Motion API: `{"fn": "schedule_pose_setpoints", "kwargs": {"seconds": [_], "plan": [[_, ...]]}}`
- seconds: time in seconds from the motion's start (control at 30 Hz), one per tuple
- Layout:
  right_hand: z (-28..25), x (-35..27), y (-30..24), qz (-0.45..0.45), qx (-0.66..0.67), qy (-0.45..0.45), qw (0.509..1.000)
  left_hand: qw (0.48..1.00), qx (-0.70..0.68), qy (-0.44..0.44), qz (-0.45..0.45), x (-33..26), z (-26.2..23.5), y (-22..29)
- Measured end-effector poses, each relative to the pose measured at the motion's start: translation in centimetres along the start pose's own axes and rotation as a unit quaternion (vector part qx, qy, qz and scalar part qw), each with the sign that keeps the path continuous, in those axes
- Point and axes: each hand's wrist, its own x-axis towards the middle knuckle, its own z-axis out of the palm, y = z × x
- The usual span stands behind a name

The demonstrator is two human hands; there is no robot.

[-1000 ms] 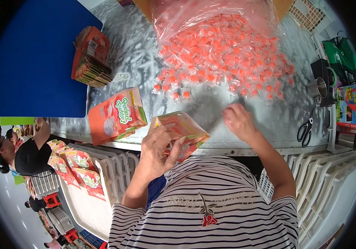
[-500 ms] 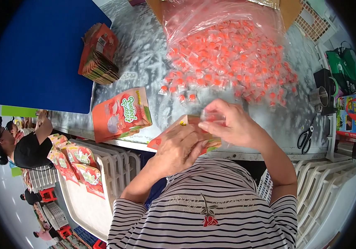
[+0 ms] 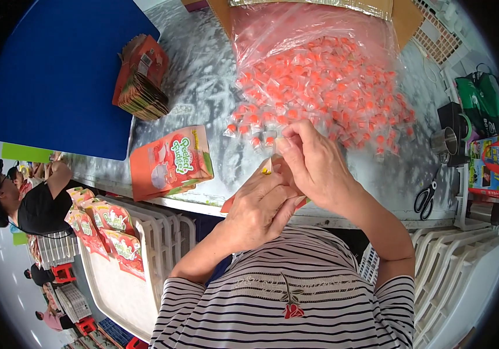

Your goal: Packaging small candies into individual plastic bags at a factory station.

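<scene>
My left hand (image 3: pixel 255 203) is closed on a red and pink pouch (image 3: pixel 284 167), mostly hidden under its fingers, at the table's front edge. Over the top of that pouch, my right hand (image 3: pixel 319 171) has its thumb and forefinger pressed together; whatever is between them is too small to make out. Just beyond the fingertips lies a heap of red sweets (image 3: pixel 331 87) in clear wrappers, spilling from a plastic-lined carton (image 3: pixel 407 23). Left of my hands, a few flat printed pouches (image 3: pixel 171 163) overlap on the table.
A stack of pouches (image 3: pixel 142 99) stands by a blue board (image 3: pixel 57 75) at far left. Filled pouches (image 3: pixel 118 232) sit on a white tray (image 3: pixel 116 296) below. Black scissors (image 3: pixel 426 200) and a metal cup (image 3: pixel 446 141) lie to the right. A co-worker (image 3: pixel 43 203) is at left.
My right hand has moved slightly up and left to the pouch's top edge; the clear wrapper seen in its fingers before no longer shows. My left hand still holds the pouch, now tilted more upright.
</scene>
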Motion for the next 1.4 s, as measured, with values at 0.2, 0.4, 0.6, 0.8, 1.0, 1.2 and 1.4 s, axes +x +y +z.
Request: {"fn": "schedule_pose_setpoints", "kwargs": {"seconds": [0.2,0.4,0.6,0.8,1.0,1.2,1.4], "plan": [[-0.4,-0.2,-0.3,0.052,-0.068,-0.075,0.993,0.998,-0.015,0.007,0.055,-0.1,1.6,0.4],[-2.3,-0.4,0.0,-0.044,0.004,-0.088,0.995,1.0,0.013,0.02,0.009,-0.5,0.6,-0.6],[-4.8,0.2,-1.5,0.133,0.157,-0.286,0.936,0.998,-0.019,0.054,-0.009,-0.6,0.3,-0.8],[-5.1,-0.2,-3.1,0.06,0.177,-0.229,0.955,0.996,-0.02,0.082,0.035,-0.6,0.5,-0.3],[-6.9,-0.7,-3.2,-0.108,-0.019,-0.446,0.888,0.997,-0.013,0.054,0.062,0.0,0.6,0.7],[-3.3,-0.3,-1.1,-0.072,0.07,-0.559,0.823,0.992,-0.059,0.006,0.113,-2.0,1.7,1.4],[-4.9,-0.1,-2.1,-0.109,0.017,-0.486,0.867,0.997,-0.036,0.014,0.071,-2.1,1.5,0.8]]}}
